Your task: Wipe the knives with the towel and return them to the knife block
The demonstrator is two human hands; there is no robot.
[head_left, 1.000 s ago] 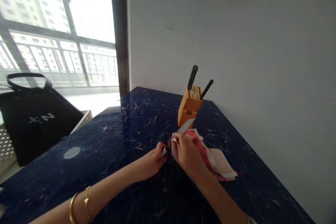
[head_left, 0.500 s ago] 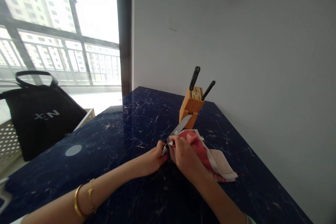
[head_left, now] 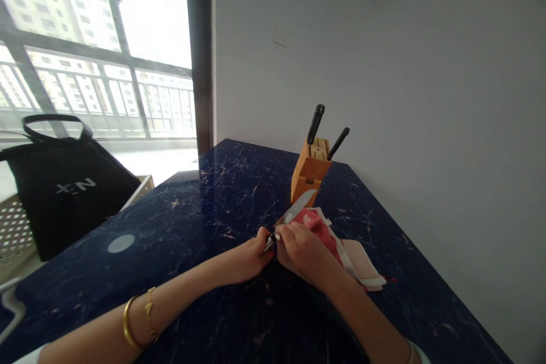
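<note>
Lowered the tip of the silver-bladed knife (head_left: 301, 203) slightly rightward since the earlier frame, lower centre of the head view. Gripping its black-and-silver handle (head_left: 269, 243) in the clamped fingers of the left hand (head_left: 252, 255). Pinching the red-and-white cloth (head_left: 323, 231) near the blade's base between bent fingers of the right hand (head_left: 305, 249). Behind the blade tip, a yellowish wooden block (head_left: 313, 169) with two black-handled knives (head_left: 315, 124), on the dark blue marbled counter (head_left: 239, 193). At far left, a black fabric bag (head_left: 72, 165).

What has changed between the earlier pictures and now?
The right hand slid down the blade toward the handle, so more steel shows. Nothing was visibly taken or let go. The left hand kept the handle; the block and spread cloth stayed.
</note>
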